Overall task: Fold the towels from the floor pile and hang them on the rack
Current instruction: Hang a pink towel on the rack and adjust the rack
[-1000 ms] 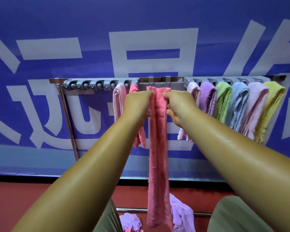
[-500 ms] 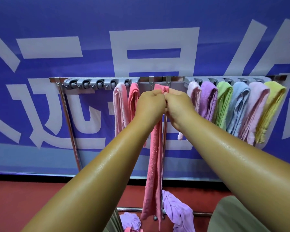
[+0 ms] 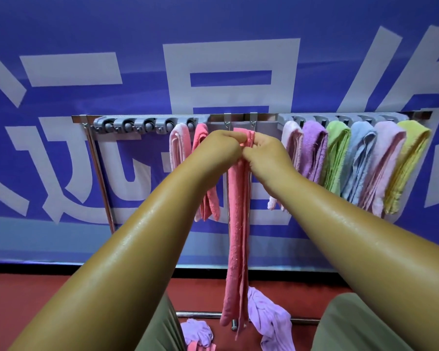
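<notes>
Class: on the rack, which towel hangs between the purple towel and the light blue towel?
The green towel hangs between them on the rack, shown in the head view.

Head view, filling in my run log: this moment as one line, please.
step: hanging | left hand: pinches pink towel top | right hand: pinches it too | rack: eight hung towels | floor: lilac towels crumpled

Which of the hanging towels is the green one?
The green towel hangs third from the left in the right-hand group, between the purple towel and the blue towel.
</notes>
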`<move>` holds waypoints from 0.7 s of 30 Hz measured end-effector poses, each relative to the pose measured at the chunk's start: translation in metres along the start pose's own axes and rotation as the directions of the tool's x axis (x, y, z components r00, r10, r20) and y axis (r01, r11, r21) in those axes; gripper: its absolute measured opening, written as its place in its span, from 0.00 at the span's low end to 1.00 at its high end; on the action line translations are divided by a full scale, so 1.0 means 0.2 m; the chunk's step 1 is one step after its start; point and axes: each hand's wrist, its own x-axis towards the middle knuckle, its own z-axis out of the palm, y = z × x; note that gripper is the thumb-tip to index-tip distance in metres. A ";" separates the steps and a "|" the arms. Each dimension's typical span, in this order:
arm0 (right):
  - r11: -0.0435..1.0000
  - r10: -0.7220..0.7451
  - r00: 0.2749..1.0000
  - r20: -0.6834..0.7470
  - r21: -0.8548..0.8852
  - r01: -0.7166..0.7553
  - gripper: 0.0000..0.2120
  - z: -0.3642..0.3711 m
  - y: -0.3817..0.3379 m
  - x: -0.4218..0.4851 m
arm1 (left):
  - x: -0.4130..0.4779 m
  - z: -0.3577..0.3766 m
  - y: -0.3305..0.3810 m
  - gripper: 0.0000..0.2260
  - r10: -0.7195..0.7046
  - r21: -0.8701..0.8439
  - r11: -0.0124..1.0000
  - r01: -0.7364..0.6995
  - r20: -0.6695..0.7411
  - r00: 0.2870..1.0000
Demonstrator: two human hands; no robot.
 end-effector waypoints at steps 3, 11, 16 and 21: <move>0.996 0.069 0.998 -0.002 0.056 -0.068 0.18 0.00 0.01 0.01 | 0.05 -0.07 -0.07 0.32 -0.049 -0.063 0.997 0.050 0.021 0.999; 0.783 0.198 0.976 0.096 0.584 -0.216 0.10 -0.03 -0.14 0.04 | 0.02 -0.08 -0.33 0.05 -0.063 -0.297 0.949 0.108 0.157 0.986; 0.684 0.197 0.971 0.139 0.690 -0.237 0.12 -0.07 -0.20 0.08 | -0.05 0.01 -0.43 0.22 -0.095 -0.396 0.885 0.245 0.362 0.927; 0.648 0.261 0.956 0.132 0.710 -0.274 0.13 -0.12 -0.23 0.10 | -0.07 0.08 -0.41 0.13 -0.063 -0.433 0.871 0.233 0.371 0.926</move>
